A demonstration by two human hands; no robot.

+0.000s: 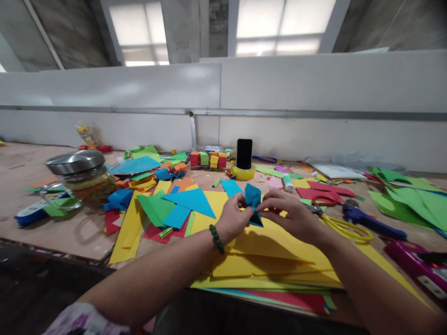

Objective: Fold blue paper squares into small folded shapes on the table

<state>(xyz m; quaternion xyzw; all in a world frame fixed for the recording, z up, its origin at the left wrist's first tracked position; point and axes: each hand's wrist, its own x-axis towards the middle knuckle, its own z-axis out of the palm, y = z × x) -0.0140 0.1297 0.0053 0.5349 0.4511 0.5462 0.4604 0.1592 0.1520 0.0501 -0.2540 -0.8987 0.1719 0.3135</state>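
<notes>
A small folded piece of blue paper (253,196) is held above the yellow sheets (275,242). My left hand (236,216), with a green bead bracelet at the wrist, pinches it from the left between thumb and fingers. From the right, the fingertips of my right hand (284,211) close on the edge of the same piece; their exact contact is partly hidden. Flat blue paper cuttings (192,202) and a green sheet (157,207) lie just left of my hands. Another blue strip (230,187) rests behind my left hand.
At left stands a glass jar (82,179) with a metal lid, near blue paper blocks (119,199). A phone (244,153) stands upright in a yellow holder (243,173). At right lie yellow-handled scissors (347,229), a blue-handled tool (373,221) and a magenta device (419,265).
</notes>
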